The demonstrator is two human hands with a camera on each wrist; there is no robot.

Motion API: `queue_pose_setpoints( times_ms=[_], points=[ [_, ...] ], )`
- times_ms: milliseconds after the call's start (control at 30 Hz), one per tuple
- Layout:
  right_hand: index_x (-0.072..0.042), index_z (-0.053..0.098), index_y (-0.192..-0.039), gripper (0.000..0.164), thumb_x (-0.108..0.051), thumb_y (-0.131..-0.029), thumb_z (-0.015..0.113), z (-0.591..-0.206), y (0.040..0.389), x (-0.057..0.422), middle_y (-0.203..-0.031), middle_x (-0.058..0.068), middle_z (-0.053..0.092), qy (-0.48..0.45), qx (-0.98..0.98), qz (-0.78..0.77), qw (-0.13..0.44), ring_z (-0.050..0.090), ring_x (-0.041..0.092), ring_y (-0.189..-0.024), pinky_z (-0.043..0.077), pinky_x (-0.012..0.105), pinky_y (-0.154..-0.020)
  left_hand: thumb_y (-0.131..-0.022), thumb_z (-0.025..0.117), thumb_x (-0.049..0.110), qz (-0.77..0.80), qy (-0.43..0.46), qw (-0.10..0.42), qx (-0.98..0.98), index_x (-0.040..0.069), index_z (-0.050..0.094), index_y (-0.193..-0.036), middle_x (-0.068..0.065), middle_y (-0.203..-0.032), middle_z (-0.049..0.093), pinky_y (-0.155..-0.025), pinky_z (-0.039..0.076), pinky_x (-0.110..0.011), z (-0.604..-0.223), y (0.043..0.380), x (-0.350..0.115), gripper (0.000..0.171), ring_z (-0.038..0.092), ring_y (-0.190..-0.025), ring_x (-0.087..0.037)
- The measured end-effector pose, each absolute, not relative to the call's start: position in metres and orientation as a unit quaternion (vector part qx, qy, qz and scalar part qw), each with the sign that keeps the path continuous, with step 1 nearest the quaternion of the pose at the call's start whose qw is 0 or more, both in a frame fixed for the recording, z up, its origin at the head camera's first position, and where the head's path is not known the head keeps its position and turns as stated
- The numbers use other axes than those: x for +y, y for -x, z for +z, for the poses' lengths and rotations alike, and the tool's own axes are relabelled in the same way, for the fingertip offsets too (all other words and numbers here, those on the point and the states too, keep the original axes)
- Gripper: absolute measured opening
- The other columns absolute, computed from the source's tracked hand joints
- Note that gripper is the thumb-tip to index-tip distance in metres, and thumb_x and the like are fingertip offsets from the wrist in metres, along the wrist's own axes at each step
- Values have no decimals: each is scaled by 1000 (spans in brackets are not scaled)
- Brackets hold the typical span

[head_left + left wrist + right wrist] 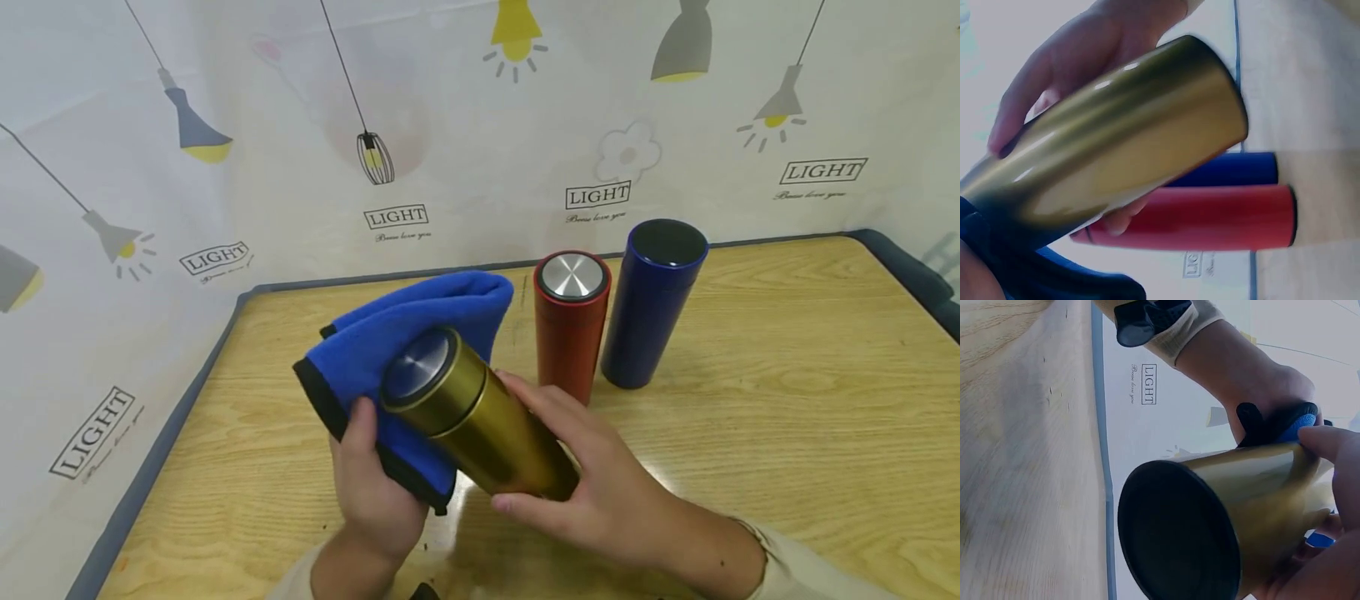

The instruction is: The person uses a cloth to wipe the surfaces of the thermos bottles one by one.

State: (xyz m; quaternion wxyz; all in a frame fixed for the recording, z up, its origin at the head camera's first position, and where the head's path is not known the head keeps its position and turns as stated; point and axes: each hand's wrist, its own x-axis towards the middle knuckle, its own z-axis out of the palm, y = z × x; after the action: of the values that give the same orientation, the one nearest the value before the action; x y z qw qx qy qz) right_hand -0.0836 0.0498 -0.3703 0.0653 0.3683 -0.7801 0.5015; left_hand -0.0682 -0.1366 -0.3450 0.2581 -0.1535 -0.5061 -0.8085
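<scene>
A gold thermos bottle (510, 442) is tilted, its silver-topped lid up and to the left. My right hand (600, 475) grips its body from the right, thumb on the near side. My left hand (378, 492) holds a folded blue cloth (420, 325) with black edging, the thumb over its front. The cloth lies behind and against the lid end of the bottle. The dark base (1179, 531) of the bottle faces the right wrist camera, raised off the table. In the left wrist view the gold body (1129, 144) fills the middle.
A red thermos bottle (573, 333) with a silver lid top stands upright behind my right hand. Just right of it stands a blue thermos bottle (652, 308) with a dark top. The wooden table (787, 400) backs onto a lamp-printed sheet (487, 167).
</scene>
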Motion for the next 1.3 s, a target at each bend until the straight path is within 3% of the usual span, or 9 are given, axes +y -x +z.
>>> queue_pose_setpoints(
  times_ms=[200, 467, 633, 833, 1300],
  points=[
    [-21, 36, -155, 91, -31, -79, 85, -370, 83, 50, -130, -4, 58, -360, -793, 489, 50, 56, 8, -101, 51, 28, -85, -101, 26, 11, -768, 230, 299, -518, -9, 53, -130, -20, -129, 61, -109, 45, -41, -334, 74, -141, 43, 58, -121, -29],
    [-23, 36, -155, 91, -30, -79, 85, -370, 82, 50, -130, -5, 58, -356, -797, 485, 49, 56, 8, -101, 51, 28, -84, -101, 25, 10, -703, 245, 342, -573, -4, 49, -138, -19, -140, 55, -113, 41, -40, -335, 74, -141, 46, 50, -131, -34],
    [-19, 37, -154, 90, -30, -79, 85, -371, 83, 49, -130, -3, 59, -366, -793, 484, 57, 56, 9, -101, 52, 28, -84, -97, 23, 5, -680, 231, 368, -590, -5, 55, -129, -19, -136, 58, -111, 43, -39, -335, 73, -140, 47, 51, -129, -36],
    [-20, 36, -155, 91, -31, -79, 85, -372, 84, 49, -132, -3, 58, -369, -794, 480, 53, 57, 9, -103, 52, 29, -85, -95, 21, 7, -688, 220, 361, -591, -7, 57, -121, -24, -134, 55, -107, 47, -39, -336, 71, -140, 47, 52, -126, -38],
    [-19, 36, -155, 91, -31, -78, 86, -374, 83, 48, -130, -4, 58, -367, -798, 474, 63, 57, 9, -102, 52, 29, -84, -90, 22, 3, -667, 219, 371, -608, -8, 58, -125, -21, -133, 59, -109, 44, -39, -334, 72, -140, 51, 52, -126, -36]
  ],
)
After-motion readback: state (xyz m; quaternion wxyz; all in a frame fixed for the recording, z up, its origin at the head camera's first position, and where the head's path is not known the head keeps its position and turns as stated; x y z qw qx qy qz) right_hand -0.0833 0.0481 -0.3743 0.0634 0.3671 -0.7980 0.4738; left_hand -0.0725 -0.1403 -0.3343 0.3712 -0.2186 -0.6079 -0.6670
